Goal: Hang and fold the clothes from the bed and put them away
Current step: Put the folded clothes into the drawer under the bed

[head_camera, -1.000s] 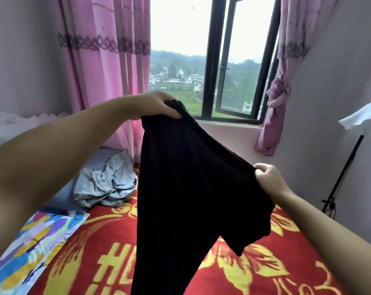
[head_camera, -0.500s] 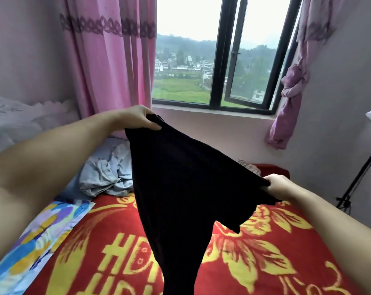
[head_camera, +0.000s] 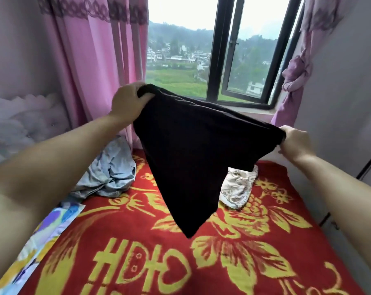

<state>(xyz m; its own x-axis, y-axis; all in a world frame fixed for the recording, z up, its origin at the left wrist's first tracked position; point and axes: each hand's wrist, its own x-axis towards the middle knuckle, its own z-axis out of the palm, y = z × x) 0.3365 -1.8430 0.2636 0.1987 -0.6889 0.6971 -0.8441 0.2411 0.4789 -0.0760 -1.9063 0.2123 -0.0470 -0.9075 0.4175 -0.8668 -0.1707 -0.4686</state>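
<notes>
Room: pink curtains (head_camera: 99, 67) flank a black-framed window (head_camera: 220, 60).
Bed: red blanket (head_camera: 159, 252) with yellow flowers.
Around: crumpled grey-blue garment (head_camera: 110, 173) left, patterned beige cloth (head_camera: 237, 188) partly hidden behind the black garment (head_camera: 193, 150).
Black garment: held stretched in the air above the bed.
Left hand (head_camera: 127, 101): fingers pinching its upper corner.
Right hand (head_camera: 295, 143): fingers curled round the opposite corner.

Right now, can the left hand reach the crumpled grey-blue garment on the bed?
Probably not at once. The left hand grips one corner of the black garment, which the right hand holds too. The grey-blue garment lies uncovered below the left forearm, so the path looks free once that hand lets go.
</notes>
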